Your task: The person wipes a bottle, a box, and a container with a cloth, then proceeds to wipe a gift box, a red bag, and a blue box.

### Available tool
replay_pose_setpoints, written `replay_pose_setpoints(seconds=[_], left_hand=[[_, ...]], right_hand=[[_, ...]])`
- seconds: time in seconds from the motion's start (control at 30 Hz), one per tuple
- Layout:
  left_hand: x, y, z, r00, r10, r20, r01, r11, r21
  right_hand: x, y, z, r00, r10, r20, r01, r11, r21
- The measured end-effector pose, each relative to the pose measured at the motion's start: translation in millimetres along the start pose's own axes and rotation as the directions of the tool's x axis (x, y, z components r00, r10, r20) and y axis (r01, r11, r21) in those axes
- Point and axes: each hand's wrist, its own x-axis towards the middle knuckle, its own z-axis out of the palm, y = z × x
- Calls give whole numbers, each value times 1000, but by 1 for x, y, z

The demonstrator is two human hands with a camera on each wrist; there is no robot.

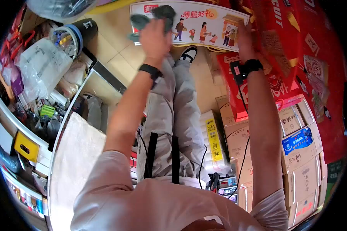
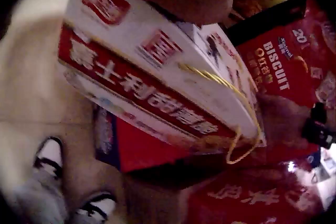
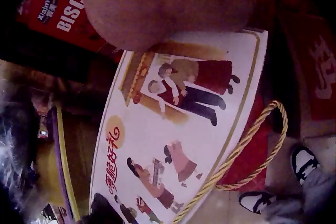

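Looks like wiping: your left hand (image 1: pixel 155 39) grips a blurred dark green cloth (image 1: pixel 164 14) at the left end of the white, illustrated cardboard box (image 1: pixel 209 26), just past your black-and-white shoe (image 1: pixel 188 54); right hand (image 1: pixel 245 41) at its right edge, finger state unclear. Next likely: wipe rightward, box steadied.

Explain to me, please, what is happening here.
The person's left hand holds a grey-green cloth at one end of a white gift box printed with figures. The right hand is at the other end. The box's gold cord handle loops free. Red biscuit packaging and brown cartons stand on the right.
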Motion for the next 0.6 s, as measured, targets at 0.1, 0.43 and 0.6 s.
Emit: replay_pose_setpoints(seconds=[0.1, 0.43, 0.6], left_hand=[[-2, 82, 29, 948, 151, 279, -107, 980, -167], [14, 132, 57, 831, 540, 132, -486, 821, -300], [45, 42, 5, 914, 316, 254, -290, 947, -136]], right_hand=[[-10, -14, 0, 1000, -4, -20, 5, 998, 57], [4, 0, -21, 983, 81, 165, -126, 949, 288], [5, 3, -20, 988, -47, 148, 12, 973, 229]])
